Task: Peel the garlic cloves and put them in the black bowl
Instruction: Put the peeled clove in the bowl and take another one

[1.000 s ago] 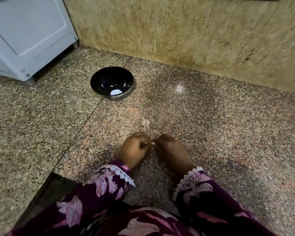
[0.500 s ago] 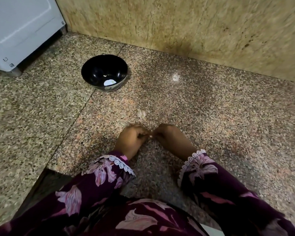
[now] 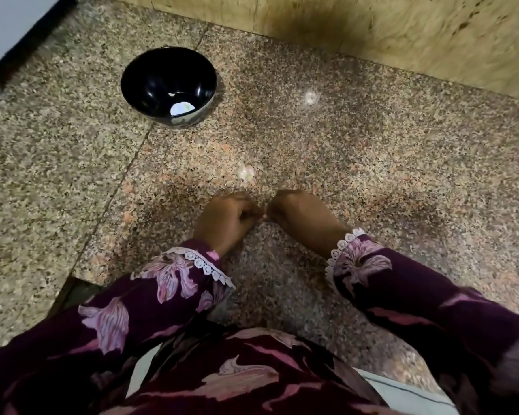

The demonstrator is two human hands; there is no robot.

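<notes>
My left hand (image 3: 226, 218) and my right hand (image 3: 300, 215) meet fingertip to fingertip low over the granite counter (image 3: 372, 181). Both pinch one small pale garlic clove (image 3: 264, 216), of which only a sliver shows between the fingers. The black bowl (image 3: 150, 76) stands at the far left, well beyond my hands, with a pale patch low inside it that may be a reflection. A small pale garlic piece (image 3: 247, 172) lies on the counter just beyond my fingertips. Another pale bit (image 3: 310, 98) lies farther back, to the right of the bowl.
A yellowish stone wall (image 3: 402, 34) closes off the back of the counter. A white appliance (image 3: 9, 28) stands at the far left corner. The counter's front edge drops off at the lower left (image 3: 72, 283). My purple floral sleeves fill the foreground.
My head has tilted down and to the right, so the bowl and wall have slid up and left in view. Both hands stay together on the clove, almost unmoved.
</notes>
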